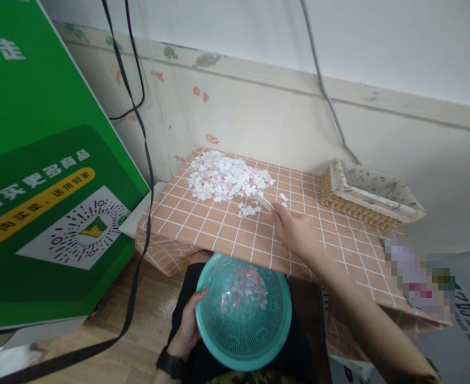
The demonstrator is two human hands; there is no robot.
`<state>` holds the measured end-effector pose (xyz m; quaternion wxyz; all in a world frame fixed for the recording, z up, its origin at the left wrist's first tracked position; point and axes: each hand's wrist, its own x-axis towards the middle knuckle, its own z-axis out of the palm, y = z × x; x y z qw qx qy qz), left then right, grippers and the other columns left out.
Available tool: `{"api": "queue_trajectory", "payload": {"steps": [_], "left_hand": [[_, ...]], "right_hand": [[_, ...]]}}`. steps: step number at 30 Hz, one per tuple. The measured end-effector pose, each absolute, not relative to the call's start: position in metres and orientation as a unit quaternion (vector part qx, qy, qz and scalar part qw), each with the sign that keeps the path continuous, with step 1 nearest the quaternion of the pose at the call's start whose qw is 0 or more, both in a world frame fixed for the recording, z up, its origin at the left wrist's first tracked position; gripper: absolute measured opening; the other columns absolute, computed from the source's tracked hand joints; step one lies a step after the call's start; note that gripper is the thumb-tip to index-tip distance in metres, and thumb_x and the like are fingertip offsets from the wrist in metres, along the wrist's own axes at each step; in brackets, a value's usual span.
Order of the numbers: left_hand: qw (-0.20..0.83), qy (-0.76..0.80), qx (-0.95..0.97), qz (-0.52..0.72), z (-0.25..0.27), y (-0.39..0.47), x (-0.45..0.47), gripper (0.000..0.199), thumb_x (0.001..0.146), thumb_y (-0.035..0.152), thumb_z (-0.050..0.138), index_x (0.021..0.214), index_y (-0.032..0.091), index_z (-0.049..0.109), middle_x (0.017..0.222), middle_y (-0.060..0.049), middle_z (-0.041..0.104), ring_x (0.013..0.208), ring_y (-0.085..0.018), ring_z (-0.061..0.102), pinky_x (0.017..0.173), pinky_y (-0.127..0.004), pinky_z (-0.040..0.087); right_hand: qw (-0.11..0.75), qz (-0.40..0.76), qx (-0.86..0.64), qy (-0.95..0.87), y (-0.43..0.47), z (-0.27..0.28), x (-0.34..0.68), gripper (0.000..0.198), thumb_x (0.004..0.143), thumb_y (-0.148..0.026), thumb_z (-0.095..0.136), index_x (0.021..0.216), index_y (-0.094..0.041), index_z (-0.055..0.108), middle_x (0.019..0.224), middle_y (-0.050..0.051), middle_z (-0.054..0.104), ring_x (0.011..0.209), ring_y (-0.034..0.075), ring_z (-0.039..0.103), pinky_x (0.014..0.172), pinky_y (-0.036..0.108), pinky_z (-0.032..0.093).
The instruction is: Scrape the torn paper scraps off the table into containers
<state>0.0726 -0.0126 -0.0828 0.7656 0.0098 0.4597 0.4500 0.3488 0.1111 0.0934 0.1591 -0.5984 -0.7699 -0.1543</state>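
Note:
My left hand [189, 319] grips the left rim of a round teal plastic colander [254, 341], thumb over the edge. The colander rests on my lap just below the table edge, and a small heap of pink and white paper scraps [245, 288] lies in it. On the table, my right hand [294, 226] is closed on a narrow, flat white tool [264, 202], whose exact kind I cannot make out. Its far end touches the edge of a large pile of torn paper scraps [223, 176]. A few loose scraps [249, 209] lie apart from the pile, near the tool.
A checked brown cloth [203, 224] covers the table, which stands against a wall. A lined wicker basket [363, 210] sits at the back right. To the left stands a large green sign [39, 122], with a black strap [149, 176] hanging before it.

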Motion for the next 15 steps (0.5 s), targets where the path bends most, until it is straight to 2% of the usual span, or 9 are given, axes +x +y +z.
{"api": "queue_trajectory", "payload": {"steps": [7, 11, 15], "left_hand": [[0.771, 0.451, 0.007, 0.449, -0.082, -0.014, 0.072, 0.021, 0.063, 0.03, 0.082, 0.07, 0.011, 0.075, 0.066, -0.006, 0.073, 0.058, -0.02, 0.064, 0.064, -0.032, 0.054], [0.768, 0.447, 0.01, 0.459, -0.08, -0.012, 0.073, 0.02, 0.062, 0.029, 0.083, 0.069, 0.011, 0.075, 0.065, -0.005, 0.072, 0.058, -0.019, 0.064, 0.062, -0.03, 0.053], [0.769, 0.452, 0.008, 0.452, -0.083, -0.012, 0.072, 0.022, 0.062, 0.031, 0.082, 0.069, 0.011, 0.074, 0.064, -0.006, 0.072, 0.056, -0.019, 0.063, 0.062, -0.031, 0.053]], "right_hand": [[0.196, -0.096, -0.568, -0.794, 0.099, 0.095, 0.344, 0.032, 0.1, -0.029, 0.042, 0.117, -0.019, 0.067, 0.067, 0.002, 0.07, 0.051, 0.014, 0.059, 0.053, 0.027, 0.033], [0.227, -0.069, -0.568, -0.788, 0.11, 0.094, 0.344, 0.033, 0.101, -0.03, 0.043, 0.122, -0.021, 0.066, 0.087, 0.005, 0.076, 0.064, 0.016, 0.067, 0.059, 0.027, 0.044], [0.226, -0.031, -0.517, -0.825, 0.121, 0.084, 0.341, 0.037, 0.098, -0.02, 0.045, 0.131, -0.023, 0.062, 0.111, 0.007, 0.075, 0.091, 0.02, 0.072, 0.079, 0.031, 0.054]]}}
